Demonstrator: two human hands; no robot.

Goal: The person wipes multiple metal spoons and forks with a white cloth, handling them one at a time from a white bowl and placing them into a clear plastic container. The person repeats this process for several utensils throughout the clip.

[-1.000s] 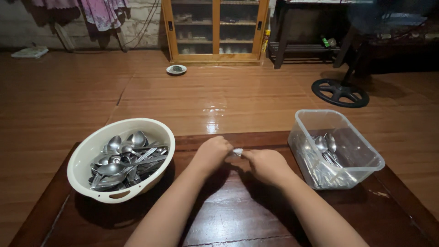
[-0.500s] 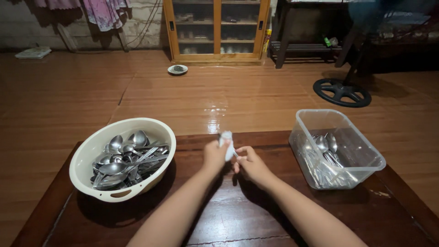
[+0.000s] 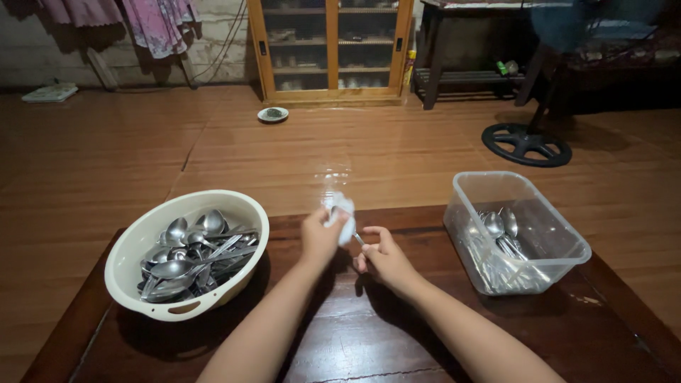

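Steel cutlery is seen in two lots on the dark wooden table: a heaped pile of spoons in the cream bowl on the left, and a smaller batch lying in the clear plastic tub on the right. Between them, a white cloth is clenched in the left hand around the upper end of a single utensil, whose thin handle is pinched by the right hand. By this showing, the wiping is judged partly done, with the fuller bowl left to be worked through.
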